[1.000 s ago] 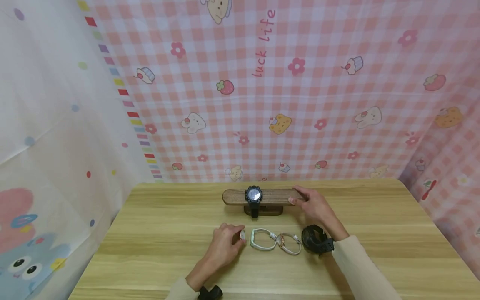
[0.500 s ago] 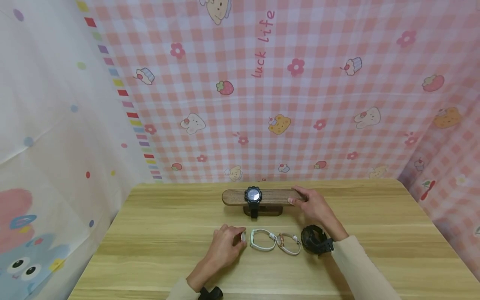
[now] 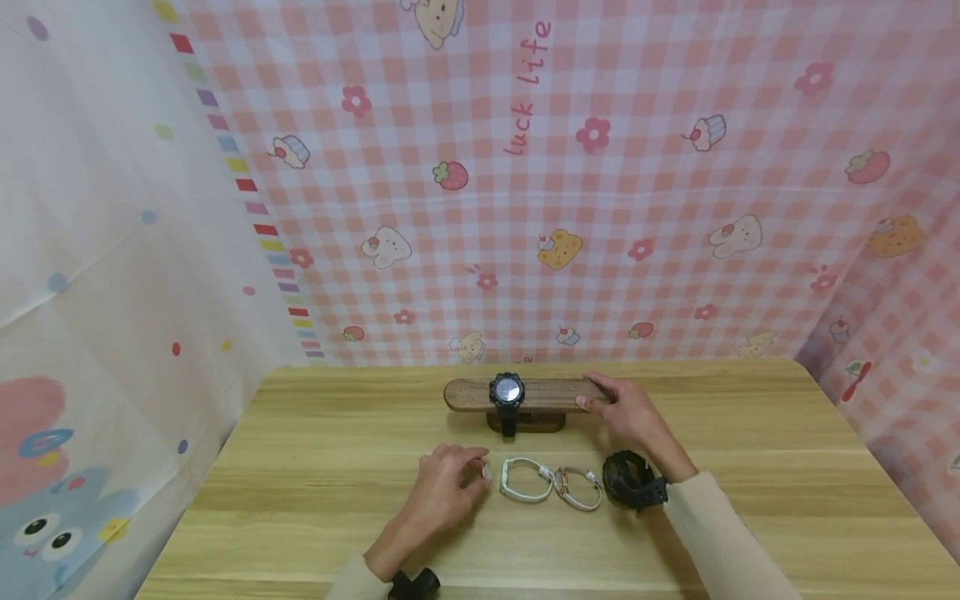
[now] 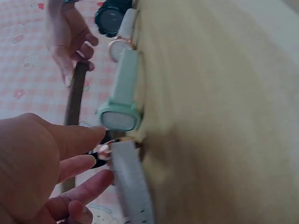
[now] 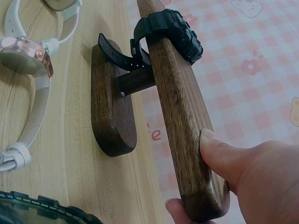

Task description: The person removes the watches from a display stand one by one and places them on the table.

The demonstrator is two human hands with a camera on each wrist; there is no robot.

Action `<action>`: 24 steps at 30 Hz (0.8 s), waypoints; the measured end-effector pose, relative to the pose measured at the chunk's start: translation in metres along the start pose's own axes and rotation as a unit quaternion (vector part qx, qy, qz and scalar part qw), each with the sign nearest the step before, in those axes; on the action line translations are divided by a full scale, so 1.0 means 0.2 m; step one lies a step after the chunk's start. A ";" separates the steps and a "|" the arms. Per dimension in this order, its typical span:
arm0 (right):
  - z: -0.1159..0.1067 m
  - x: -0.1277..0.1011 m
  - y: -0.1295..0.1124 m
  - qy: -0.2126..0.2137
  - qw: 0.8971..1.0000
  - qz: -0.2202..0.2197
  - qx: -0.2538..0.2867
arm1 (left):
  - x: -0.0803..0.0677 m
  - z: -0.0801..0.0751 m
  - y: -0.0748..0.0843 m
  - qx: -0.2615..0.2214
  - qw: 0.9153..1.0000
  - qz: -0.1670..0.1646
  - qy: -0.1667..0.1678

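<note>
Fingers of the left hand pinch a grey-strapped watch with rose-gold case, lying on the table beside a mint watch. Right hand grasps the dark wooden stand, which carries a black watch.

left wrist view blurred | black watch cut off by edge
</note>
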State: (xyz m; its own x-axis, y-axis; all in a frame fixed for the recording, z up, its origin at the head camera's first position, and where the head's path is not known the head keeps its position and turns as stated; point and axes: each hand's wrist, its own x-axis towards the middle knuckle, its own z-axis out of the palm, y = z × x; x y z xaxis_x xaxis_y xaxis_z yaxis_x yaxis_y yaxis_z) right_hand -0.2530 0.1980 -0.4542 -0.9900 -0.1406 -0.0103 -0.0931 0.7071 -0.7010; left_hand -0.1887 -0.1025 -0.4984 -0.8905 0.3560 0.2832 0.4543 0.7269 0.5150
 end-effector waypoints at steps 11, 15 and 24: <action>0.00 0.00 0.00 0.004 1.000 -0.004 -0.004 | 0.10 -0.12 0.02 -0.023 0.998 0.020 0.063; 0.00 0.01 0.00 0.004 1.000 -0.006 -0.005 | 0.16 -0.16 0.01 -0.041 0.996 0.010 0.084; 0.01 0.01 0.00 0.005 1.000 -0.005 -0.004 | 0.28 -0.18 0.00 -0.106 0.989 -0.026 0.101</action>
State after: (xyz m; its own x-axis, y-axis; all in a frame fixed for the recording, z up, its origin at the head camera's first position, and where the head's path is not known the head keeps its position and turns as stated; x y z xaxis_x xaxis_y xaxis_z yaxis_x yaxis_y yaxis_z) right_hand -0.2542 0.1970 -0.4558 -0.9900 -0.1406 0.0051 -0.1047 0.7117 -0.6946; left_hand -0.2368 -0.1035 -0.4531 -0.8994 0.1811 0.3978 0.4224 0.5944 0.6843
